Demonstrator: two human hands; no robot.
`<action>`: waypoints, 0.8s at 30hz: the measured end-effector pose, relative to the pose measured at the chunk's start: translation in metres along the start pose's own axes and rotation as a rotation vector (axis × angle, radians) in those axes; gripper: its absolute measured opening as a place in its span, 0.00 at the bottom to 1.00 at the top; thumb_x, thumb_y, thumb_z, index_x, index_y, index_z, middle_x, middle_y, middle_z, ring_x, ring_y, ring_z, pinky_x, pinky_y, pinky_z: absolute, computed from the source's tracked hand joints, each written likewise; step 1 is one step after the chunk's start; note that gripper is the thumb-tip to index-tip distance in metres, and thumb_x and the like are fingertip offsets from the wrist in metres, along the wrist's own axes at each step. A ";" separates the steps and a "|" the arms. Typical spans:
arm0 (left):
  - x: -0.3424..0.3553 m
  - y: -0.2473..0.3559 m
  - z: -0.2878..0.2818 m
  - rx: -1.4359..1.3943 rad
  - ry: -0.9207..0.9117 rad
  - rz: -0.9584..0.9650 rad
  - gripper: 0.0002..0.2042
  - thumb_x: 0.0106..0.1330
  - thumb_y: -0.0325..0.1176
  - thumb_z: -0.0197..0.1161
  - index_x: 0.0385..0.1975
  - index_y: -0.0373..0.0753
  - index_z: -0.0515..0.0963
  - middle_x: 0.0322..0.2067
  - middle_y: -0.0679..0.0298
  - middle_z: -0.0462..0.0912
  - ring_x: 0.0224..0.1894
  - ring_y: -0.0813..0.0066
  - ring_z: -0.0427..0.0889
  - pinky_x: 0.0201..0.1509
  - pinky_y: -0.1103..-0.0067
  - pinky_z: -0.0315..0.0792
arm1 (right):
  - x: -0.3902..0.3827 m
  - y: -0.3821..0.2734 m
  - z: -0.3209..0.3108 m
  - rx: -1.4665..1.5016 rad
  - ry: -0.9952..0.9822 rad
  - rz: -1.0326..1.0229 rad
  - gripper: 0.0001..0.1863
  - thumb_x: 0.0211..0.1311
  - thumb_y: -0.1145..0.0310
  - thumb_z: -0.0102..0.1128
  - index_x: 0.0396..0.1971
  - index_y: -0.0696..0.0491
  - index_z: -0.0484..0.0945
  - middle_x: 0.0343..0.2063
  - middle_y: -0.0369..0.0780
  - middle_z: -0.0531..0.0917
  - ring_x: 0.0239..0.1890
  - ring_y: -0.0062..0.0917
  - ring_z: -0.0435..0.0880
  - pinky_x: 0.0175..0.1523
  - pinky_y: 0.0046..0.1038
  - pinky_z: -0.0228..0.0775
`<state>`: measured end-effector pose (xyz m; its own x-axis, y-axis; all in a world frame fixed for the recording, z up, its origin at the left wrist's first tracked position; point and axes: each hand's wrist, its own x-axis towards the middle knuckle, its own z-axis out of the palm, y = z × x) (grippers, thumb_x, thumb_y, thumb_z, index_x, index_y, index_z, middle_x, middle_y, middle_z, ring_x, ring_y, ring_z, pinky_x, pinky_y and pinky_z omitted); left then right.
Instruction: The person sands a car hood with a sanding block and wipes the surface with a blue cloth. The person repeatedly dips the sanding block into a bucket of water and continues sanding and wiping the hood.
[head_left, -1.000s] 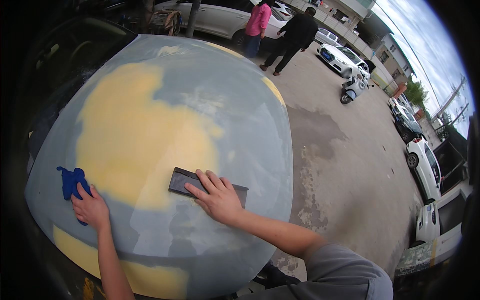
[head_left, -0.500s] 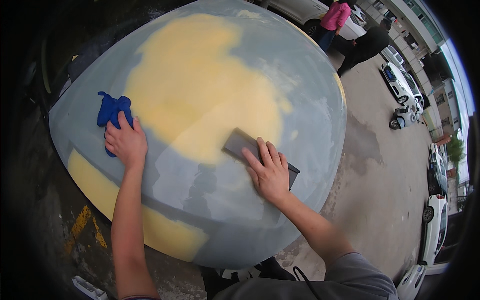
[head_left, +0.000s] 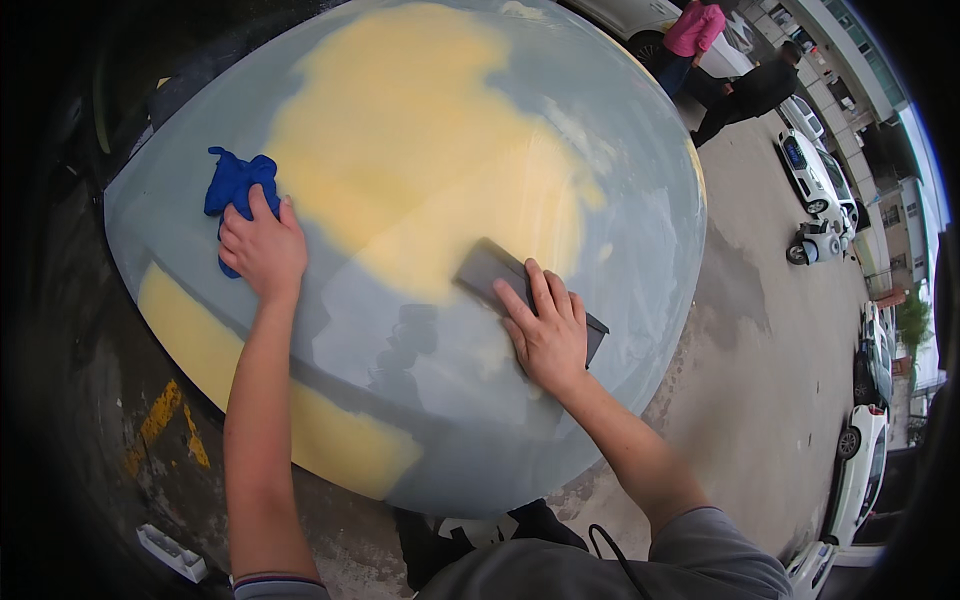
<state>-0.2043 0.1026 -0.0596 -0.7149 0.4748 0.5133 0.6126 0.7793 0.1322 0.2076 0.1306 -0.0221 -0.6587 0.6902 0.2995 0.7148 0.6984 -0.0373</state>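
Observation:
A large curved car hood [head_left: 640, 290], coated in grey with a broad yellow filler patch [head_left: 400, 130], spreads in front of me. My left hand [head_left: 265, 245] lies on its left side, fingers curled over a crumpled blue cloth [head_left: 238, 185]. My right hand [head_left: 548, 330] grips a long, flat dark-grey sanding block [head_left: 487, 268] from above. The block lies tilted across the patch's lower right edge, and its far end is slightly blurred. Part of the block is hidden beneath my fingers and palm.
A yellow strip [head_left: 340, 440] runs along the hood's near edge. Two people, one in a pink top [head_left: 695, 30] and one in dark clothes [head_left: 755, 90], stand beyond at the far right. Parked white cars [head_left: 815, 165] and a scooter [head_left: 815, 243] line the right. A white tray-like object [head_left: 172, 553] lies at lower left.
The whole view has shifted, so the hood and both hands appear slightly higher and further right. Both hands keep their holds and stay at nearly the same places on the hood.

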 end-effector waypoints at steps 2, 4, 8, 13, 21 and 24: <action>0.005 0.007 0.003 -0.011 0.022 -0.011 0.26 0.82 0.54 0.62 0.75 0.55 0.74 0.73 0.44 0.71 0.74 0.41 0.70 0.79 0.49 0.59 | 0.003 0.011 -0.009 -0.042 -0.094 -0.050 0.34 0.71 0.57 0.72 0.77 0.30 0.77 0.81 0.44 0.70 0.76 0.40 0.73 0.70 0.45 0.69; 0.005 0.009 0.001 -0.007 0.030 -0.004 0.26 0.81 0.54 0.62 0.75 0.55 0.74 0.73 0.44 0.71 0.74 0.41 0.70 0.78 0.50 0.60 | 0.078 0.047 0.008 -0.086 0.011 -0.074 0.31 0.77 0.54 0.65 0.78 0.30 0.75 0.80 0.42 0.71 0.75 0.39 0.74 0.70 0.47 0.70; 0.002 0.052 0.003 -0.094 0.023 0.017 0.26 0.82 0.55 0.61 0.75 0.55 0.74 0.73 0.43 0.71 0.74 0.41 0.70 0.79 0.49 0.59 | 0.212 0.146 0.016 -0.217 0.102 0.179 0.27 0.85 0.51 0.52 0.80 0.29 0.72 0.77 0.39 0.74 0.72 0.39 0.76 0.70 0.49 0.71; 0.002 0.007 0.004 -0.018 -0.004 -0.001 0.26 0.82 0.55 0.60 0.76 0.55 0.74 0.72 0.43 0.71 0.73 0.40 0.70 0.79 0.48 0.58 | 0.063 0.014 0.008 0.023 0.000 0.046 0.32 0.73 0.63 0.68 0.76 0.33 0.77 0.78 0.43 0.72 0.71 0.39 0.75 0.69 0.45 0.69; 0.008 0.024 0.001 -0.033 0.034 0.006 0.27 0.82 0.56 0.60 0.76 0.55 0.74 0.72 0.43 0.71 0.73 0.40 0.70 0.79 0.48 0.58 | 0.155 0.059 0.011 -0.096 0.066 0.063 0.28 0.82 0.54 0.58 0.79 0.29 0.73 0.77 0.40 0.74 0.69 0.39 0.78 0.69 0.49 0.70; 0.003 0.048 0.002 -0.075 0.017 0.018 0.27 0.82 0.56 0.59 0.76 0.55 0.74 0.73 0.43 0.71 0.74 0.40 0.70 0.79 0.48 0.58 | 0.183 0.098 0.016 -0.141 0.069 0.149 0.27 0.84 0.53 0.56 0.78 0.28 0.75 0.77 0.40 0.75 0.69 0.39 0.78 0.69 0.48 0.70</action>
<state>-0.1778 0.1427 -0.0535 -0.6977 0.4813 0.5306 0.6496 0.7373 0.1855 0.1532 0.3288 0.0135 -0.5289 0.7660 0.3655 0.8321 0.5528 0.0458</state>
